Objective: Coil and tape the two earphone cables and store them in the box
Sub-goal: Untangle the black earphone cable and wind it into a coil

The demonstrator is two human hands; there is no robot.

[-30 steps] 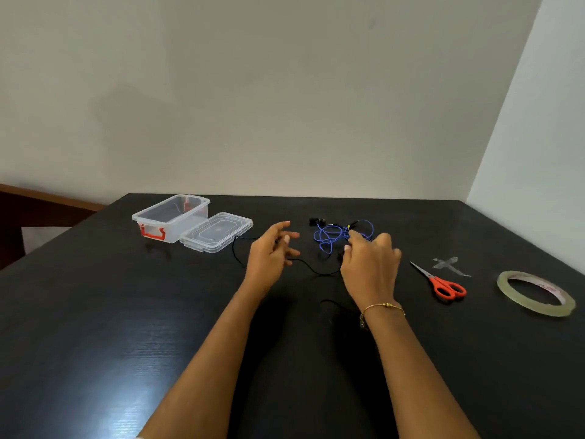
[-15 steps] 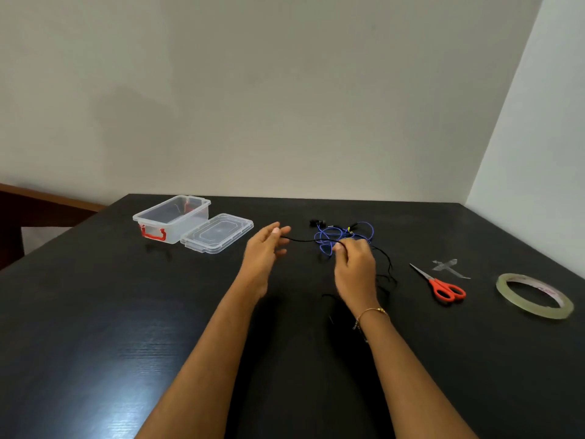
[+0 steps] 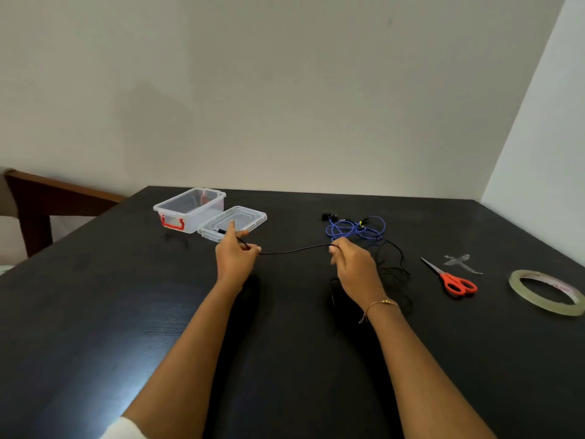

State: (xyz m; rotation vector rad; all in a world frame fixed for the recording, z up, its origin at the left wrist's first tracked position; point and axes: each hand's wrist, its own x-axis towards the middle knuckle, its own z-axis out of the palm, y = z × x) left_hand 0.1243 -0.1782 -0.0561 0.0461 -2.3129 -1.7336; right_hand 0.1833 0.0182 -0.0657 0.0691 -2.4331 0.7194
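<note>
Right hand (image 3: 353,264): we pinch the black earphone cable (image 3: 294,249), feeding it from its loose tangle just right of this hand.
Left hand (image 3: 235,255): we pinch the plug end, so the stretch between both hands hangs straight, probably to clear kinks before coiling.
Scissors (image 3: 451,278), tape roll (image 3: 546,293): right of the black cable, within reach for binding.
Blue earphone cable (image 3: 351,228): untouched, just beyond the right hand.
Box (image 3: 190,209): open, beyond the left hand; lid (image 3: 232,223) beside it.

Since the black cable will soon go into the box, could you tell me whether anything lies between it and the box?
Only the lid lies between, resting against the box on its near right side. The box is open, and both hands hold the black cable.
</note>
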